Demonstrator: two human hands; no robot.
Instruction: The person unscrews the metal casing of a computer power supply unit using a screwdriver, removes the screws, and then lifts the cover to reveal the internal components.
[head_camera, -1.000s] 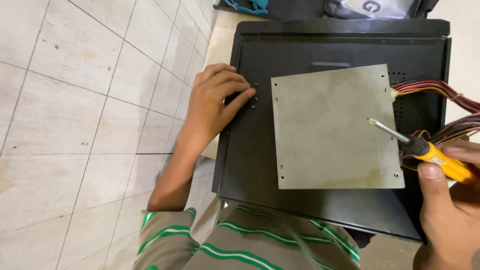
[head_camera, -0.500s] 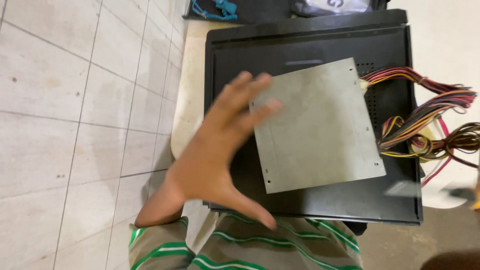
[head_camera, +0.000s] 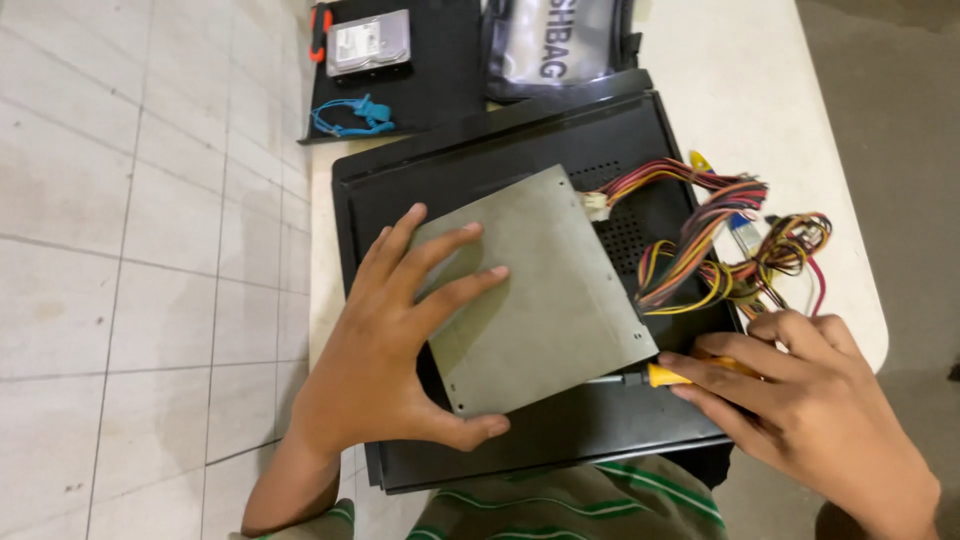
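A grey metal power supply box (head_camera: 545, 290) lies on a black computer case panel (head_camera: 470, 160) on a table. My left hand (head_camera: 385, 350) rests flat on the box's near left corner, fingers spread over its top and thumb at its near edge. My right hand (head_camera: 800, 400) grips a yellow-handled screwdriver (head_camera: 665, 376), whose shaft points left at the box's near right side. A bundle of coloured wires (head_camera: 720, 240) runs out of the box's right end.
A hard drive (head_camera: 367, 42) and a blue strap (head_camera: 350, 115) lie on a black mat at the far left. A dark bag (head_camera: 560, 45) stands behind the case. The beige table edge (head_camera: 860, 320) is at the right, tiled floor at the left.
My left hand lifted off the case's left side and came down flat on the grey box. My right hand brought the screwdriver to the box's near side. The view shifted.
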